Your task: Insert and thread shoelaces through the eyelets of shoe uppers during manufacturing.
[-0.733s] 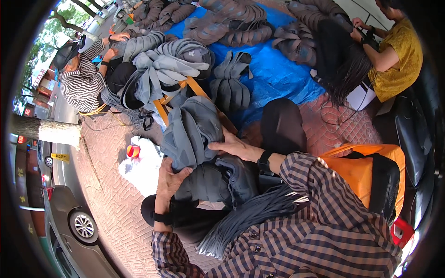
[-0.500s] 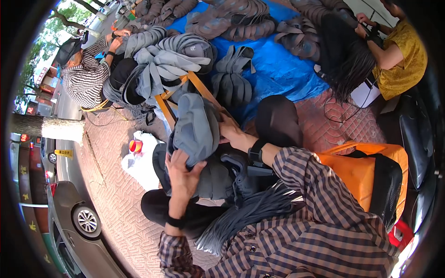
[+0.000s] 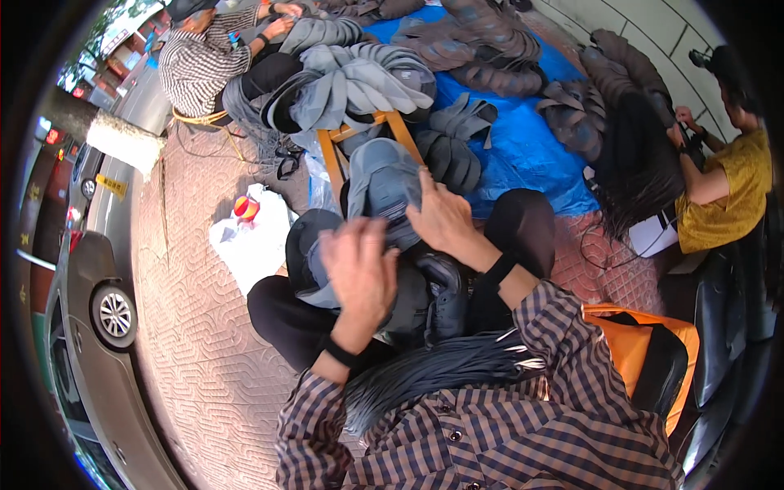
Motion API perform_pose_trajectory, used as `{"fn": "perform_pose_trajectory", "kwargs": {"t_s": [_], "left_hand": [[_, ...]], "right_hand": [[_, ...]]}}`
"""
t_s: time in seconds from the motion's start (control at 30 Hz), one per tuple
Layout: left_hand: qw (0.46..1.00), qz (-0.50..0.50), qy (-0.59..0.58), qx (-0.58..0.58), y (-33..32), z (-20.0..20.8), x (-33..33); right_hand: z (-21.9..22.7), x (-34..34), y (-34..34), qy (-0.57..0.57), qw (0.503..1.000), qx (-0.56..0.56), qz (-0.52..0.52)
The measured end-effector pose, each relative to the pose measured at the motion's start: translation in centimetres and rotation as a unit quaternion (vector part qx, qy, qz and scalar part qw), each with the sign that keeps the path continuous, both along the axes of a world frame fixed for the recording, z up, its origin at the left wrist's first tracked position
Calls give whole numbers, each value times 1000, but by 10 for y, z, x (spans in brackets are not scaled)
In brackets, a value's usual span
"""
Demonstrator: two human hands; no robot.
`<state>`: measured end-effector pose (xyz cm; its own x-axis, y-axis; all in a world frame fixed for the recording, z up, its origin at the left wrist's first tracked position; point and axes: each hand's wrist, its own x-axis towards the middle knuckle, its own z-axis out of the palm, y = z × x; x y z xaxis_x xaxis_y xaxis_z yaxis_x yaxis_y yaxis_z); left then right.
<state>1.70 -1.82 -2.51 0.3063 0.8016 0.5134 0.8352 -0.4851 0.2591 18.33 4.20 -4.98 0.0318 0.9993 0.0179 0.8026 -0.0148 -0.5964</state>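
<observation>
A nested stack of grey fabric pieces (image 3: 380, 175), which look like shoe uppers, leans on a yellow wooden frame (image 3: 400, 135) before my knees. My right hand (image 3: 445, 216) lies along the stack's right side, fingers stretched; whether it presses on it I cannot tell. Blurred by motion, my left hand (image 3: 359, 273) is raised at the near left of the stack, its fingers apart and nothing in them. Between my legs sits a dark shoe upper (image 3: 447, 298) beside more grey pieces. A thick bundle of dark grey laces (image 3: 433, 367) crosses my lap.
Piles of grey uppers (image 3: 359, 82) and a blue tarp (image 3: 539, 171) lie beyond the frame. A white plastic bag (image 3: 257, 245) is on the left paving. People sit at far left and right. An orange bag (image 3: 633, 351) stands at my right; a car (image 3: 106, 367) is at the left.
My view has shifted, so the scene sits differently. My left hand has come off the grey stack and lifted nearer to me. My right hand's fingers have straightened along its side.
</observation>
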Motion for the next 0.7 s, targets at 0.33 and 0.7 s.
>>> {"fn": "perform_pose_trajectory", "kwargs": {"t_s": [0.33,0.7], "left_hand": [[939,101,-215,-247,10,-49,-69],[970,121,13,-210,43,-45,-45]], "right_hand": [[-31,10,13,452,865,-214,-23],[7,1,-19,-129,979,90,126]]}}
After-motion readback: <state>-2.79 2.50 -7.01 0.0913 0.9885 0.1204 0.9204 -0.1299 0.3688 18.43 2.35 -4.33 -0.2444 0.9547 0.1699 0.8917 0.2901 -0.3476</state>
